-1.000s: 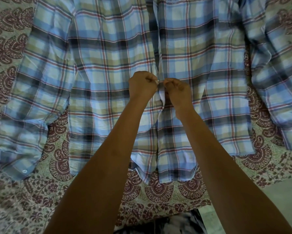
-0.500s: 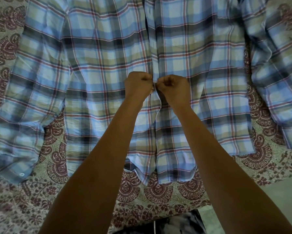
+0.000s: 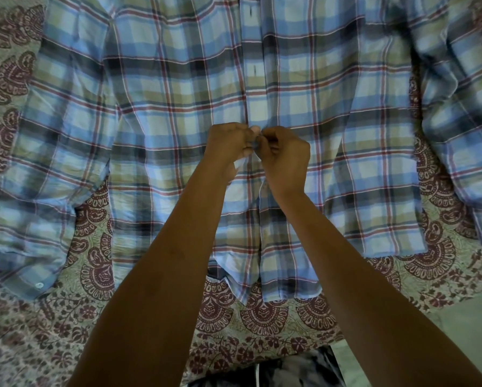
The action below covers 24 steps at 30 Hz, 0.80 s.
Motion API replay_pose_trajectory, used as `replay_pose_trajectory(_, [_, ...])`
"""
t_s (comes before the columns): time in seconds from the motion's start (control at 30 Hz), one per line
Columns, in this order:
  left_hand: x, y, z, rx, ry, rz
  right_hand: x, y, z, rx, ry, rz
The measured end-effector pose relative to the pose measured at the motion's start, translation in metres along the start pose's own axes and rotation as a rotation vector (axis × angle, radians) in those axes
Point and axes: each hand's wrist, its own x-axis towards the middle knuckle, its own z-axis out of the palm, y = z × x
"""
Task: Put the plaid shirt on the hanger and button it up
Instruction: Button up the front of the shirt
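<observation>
Plaid shirt (image 3: 178, 107); left hand (image 3: 228, 143), right hand (image 3: 286, 159) seemingly pinching

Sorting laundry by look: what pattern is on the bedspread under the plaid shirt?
The bedspread shows maroon paisley and floral print on pale green; head view.

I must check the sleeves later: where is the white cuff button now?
In the head view, the button sits low on the left, on a cuff of the shirt, over the patterned cloth, well left of the left hand.
</observation>
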Motion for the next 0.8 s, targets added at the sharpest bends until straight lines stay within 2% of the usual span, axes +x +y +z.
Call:
replay_pose_trajectory(0.13, [-0.001,-0.002,-0.003,0.013,-0.022,0.034,0.006,-0.003,-0.006,0.093,-0.031,0.118])
replay_pose_trajectory(0.27, [0.004,-0.010,-0.005,0.092,-0.003,0.167,0.018,-0.006,-0.011,0.132,-0.155,0.251])
replay_pose_trajectory(0.4, [0.016,-0.018,-0.003,0.457,0.069,0.393,0.027,-0.001,-0.017,0.141,-0.230,0.310])
replay_pose_trajectory(0.57, [0.012,-0.016,0.001,0.856,0.231,0.608,0.026,-0.003,-0.014,0.077,-0.216,0.262])
replay_pose_trajectory(0.67, [0.006,-0.020,0.005,0.931,0.321,0.622,0.028,-0.002,-0.013,0.044,-0.240,0.247])
replay_pose_trajectory(0.8, [0.011,-0.016,-0.003,0.775,0.287,0.498,0.045,-0.003,-0.024,0.169,-0.458,0.410])
